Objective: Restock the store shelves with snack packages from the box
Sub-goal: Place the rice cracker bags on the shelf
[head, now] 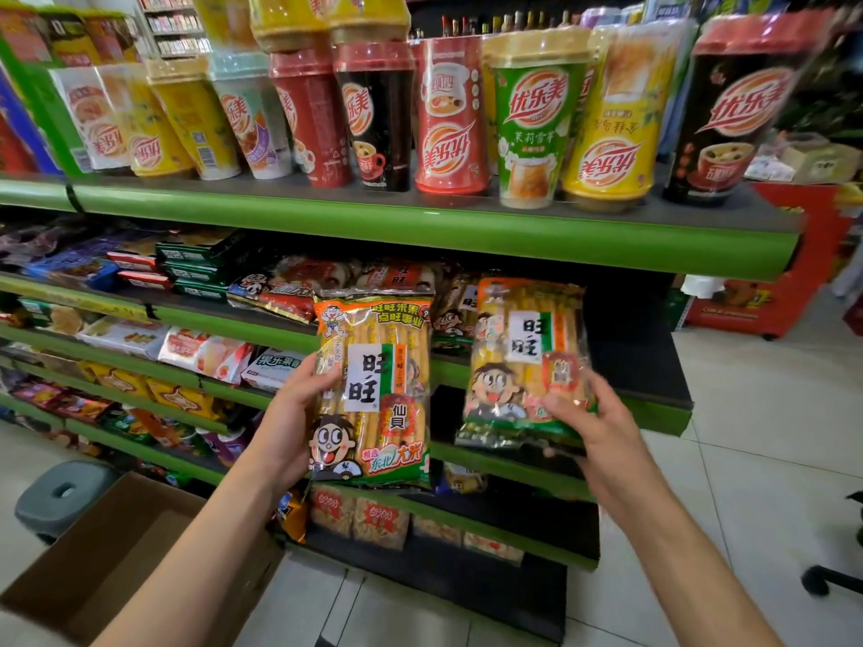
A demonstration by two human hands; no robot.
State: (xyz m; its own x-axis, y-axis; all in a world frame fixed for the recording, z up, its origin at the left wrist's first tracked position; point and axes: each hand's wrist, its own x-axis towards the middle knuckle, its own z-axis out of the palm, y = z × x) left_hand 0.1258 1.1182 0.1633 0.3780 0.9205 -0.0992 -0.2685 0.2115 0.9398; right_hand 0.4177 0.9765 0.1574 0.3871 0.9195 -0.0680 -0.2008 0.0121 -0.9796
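Observation:
My left hand [292, 413] grips the left edge of an orange-and-green rice cracker package [373, 389], held upright in front of the shelves. My right hand [586, 413] holds a second, matching package [523, 357] by its lower right corner, near the right end of the second green shelf [654, 403]. More packages of the same kind [387, 275] lie at the back of that shelf. The brown cardboard box [116, 548] stands open on the floor at lower left, under my left forearm.
The top shelf [420, 221] carries a row of drink cups. Snack bags fill the left shelves and lower tiers. A grey stool [65, 495] stands beside the box. A red display [770, 273] and a chair base [836, 576] sit right on tiled floor.

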